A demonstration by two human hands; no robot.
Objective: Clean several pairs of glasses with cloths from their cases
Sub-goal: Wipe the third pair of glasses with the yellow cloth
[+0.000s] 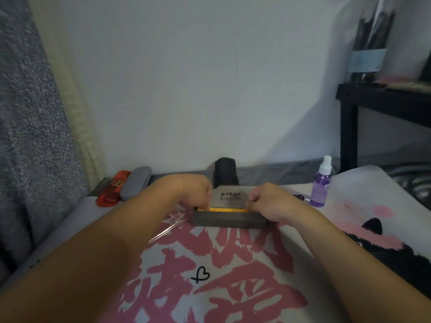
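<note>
the grey case lies crosswise straight ahead on the printed bed cover, its long axis running left to right, lid side open with a yellow lining showing. the grey cloth stands stretched above it, parallel to that axis. the left hand pinches the cloth's left edge and the right hand pinches its right edge, fingers curled, each equally near its own end of the case (the glasses themselves cannot be made out inside). judging by this, the cloth lifts straight up and toward the person. a purple spray bottle stands to the right.
</note>
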